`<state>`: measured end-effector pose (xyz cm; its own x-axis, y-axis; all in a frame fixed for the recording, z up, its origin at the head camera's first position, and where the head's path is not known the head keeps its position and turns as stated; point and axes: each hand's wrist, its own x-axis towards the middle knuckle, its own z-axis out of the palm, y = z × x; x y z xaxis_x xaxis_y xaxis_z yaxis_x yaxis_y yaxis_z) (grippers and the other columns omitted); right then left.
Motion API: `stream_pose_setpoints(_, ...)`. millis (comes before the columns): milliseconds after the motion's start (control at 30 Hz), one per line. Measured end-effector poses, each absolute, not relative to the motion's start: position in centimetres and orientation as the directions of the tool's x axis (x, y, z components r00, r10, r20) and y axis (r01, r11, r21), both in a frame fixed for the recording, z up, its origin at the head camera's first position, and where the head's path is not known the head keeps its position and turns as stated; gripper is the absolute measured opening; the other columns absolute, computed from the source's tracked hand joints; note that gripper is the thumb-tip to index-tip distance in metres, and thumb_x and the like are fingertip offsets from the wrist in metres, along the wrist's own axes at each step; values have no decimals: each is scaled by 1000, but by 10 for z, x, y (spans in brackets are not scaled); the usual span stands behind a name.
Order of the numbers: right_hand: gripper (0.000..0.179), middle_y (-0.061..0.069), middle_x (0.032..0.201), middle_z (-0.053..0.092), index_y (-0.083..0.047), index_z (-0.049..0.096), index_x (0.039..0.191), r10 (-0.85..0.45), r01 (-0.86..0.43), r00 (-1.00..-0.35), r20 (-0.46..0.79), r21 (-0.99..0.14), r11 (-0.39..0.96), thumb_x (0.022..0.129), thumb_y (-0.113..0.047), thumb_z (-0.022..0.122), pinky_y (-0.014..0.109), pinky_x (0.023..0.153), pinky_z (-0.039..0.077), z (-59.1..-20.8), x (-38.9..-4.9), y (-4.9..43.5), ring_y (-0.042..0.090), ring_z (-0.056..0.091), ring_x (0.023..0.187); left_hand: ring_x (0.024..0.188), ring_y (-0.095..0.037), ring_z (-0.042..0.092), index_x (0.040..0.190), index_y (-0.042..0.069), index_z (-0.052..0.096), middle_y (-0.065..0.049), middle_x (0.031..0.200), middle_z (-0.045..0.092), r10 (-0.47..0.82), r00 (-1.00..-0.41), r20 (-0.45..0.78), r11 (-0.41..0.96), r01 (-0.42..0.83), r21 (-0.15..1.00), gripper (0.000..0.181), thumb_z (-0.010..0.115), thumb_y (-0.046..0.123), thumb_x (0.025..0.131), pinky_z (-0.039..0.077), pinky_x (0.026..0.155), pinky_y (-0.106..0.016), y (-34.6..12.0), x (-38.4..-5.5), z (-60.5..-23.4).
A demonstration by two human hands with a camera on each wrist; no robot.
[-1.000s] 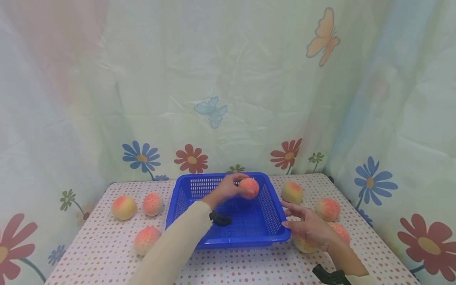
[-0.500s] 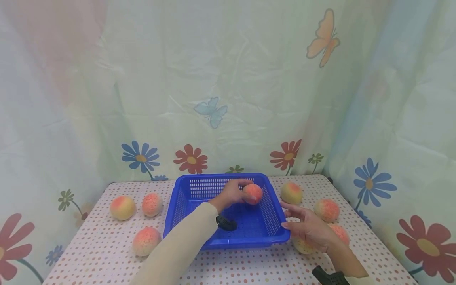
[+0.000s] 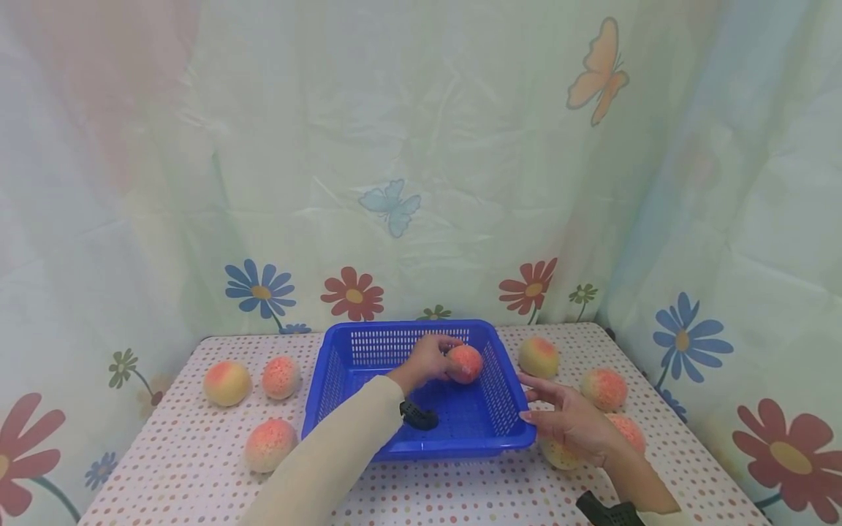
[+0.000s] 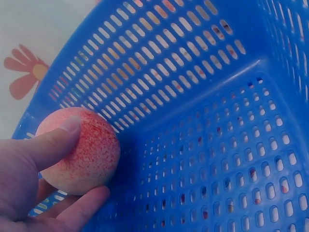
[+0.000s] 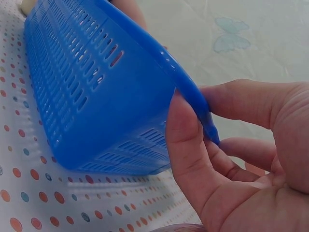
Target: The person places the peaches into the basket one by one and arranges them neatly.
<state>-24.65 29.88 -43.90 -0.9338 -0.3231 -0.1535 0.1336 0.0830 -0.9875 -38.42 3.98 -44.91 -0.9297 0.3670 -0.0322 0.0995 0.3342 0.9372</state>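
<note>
A blue plastic basket (image 3: 454, 443) with slotted walls stands mid-table. Inside its right half, my left hand (image 3: 427, 359) holds a red-and-cream peach (image 3: 465, 364). In the left wrist view the thumb lies on top of this peach (image 4: 91, 154), with fingers curled under it, close to a slotted wall. Whether the peach touches the basket floor I cannot tell. At the basket's right side, my right hand (image 3: 572, 420) pinches the rim; the right wrist view has thumb and fingers on either side of the rim (image 5: 186, 87).
Left of the basket lie a yellow peach (image 3: 226, 383) and two pinkish peaches, one at the back (image 3: 281, 378), one nearer (image 3: 271, 445). Several more sit right, including a yellow-red peach (image 3: 539, 356) and a pink peach (image 3: 605, 388). A peach (image 3: 558, 454) is partly behind my right hand.
My left hand has lowered the peach further into the basket and shifted slightly right, then slightly back left. My right hand stays on the rim.
</note>
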Motion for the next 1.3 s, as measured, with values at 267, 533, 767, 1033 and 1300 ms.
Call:
stream_pose_setpoints(267, 83, 19, 133, 48, -5, 19, 163, -326, 127, -934, -148, -988, 84, 98, -10, 69, 44, 96, 60, -438, -248, 299, 27, 69, 112, 110, -29, 70, 128, 6, 69, -20, 133, 67, 353, -935, -31, 324, 91, 942, 48, 80, -3, 83, 65, 78, -36, 39, -381, -445)
stream_pose_setpoints(533, 83, 19, 134, 47, -5, 20, 163, -319, 126, -936, -150, -988, 94, 97, -11, 70, 44, 96, 60, -437, -248, 297, 27, 69, 111, 110, -28, 69, 127, 7, 70, -19, 130, 68, 335, -942, -21, 327, 96, 940, 47, 82, -1, 82, 65, 81, -37, 38, -382, -449)
stream_pose_setpoints(767, 83, 20, 135, 47, -6, 19, 164, -325, 132, -933, -156, -987, 95, 98, -11, 69, 43, 97, 60, -437, -248, 298, 27, 69, 112, 100, -25, 68, 129, 9, 69, -18, 122, 68, 322, -947, -15, 342, 101, 934, 48, 81, 1, 83, 64, 77, -38, 37, -383, -448)
stream_pose_setpoints(1033, 82, 17, 132, 48, -4, 18, 163, -325, 125, -933, -153, -986, 107, 98, -11, 68, 40, 95, 61, -436, -249, 299, 26, 69, 111, 93, -24, 69, 127, 7, 69, -18, 113, 69, 317, -948, -21, 355, 99, 930, 45, 80, 0, 84, 65, 73, -40, 35, -383, -446)
stream_pose_setpoints(1300, 81, 15, 131, 49, -4, 19, 163, -327, 135, -931, -160, -986, 99, 99, -12, 68, 39, 95, 61, -438, -246, 298, 24, 69, 110, 100, -29, 69, 130, 6, 68, -23, 121, 66, 343, -939, -15, 349, 112, 930, 47, 82, 5, 85, 65, 77, -44, 26, -376, -437)
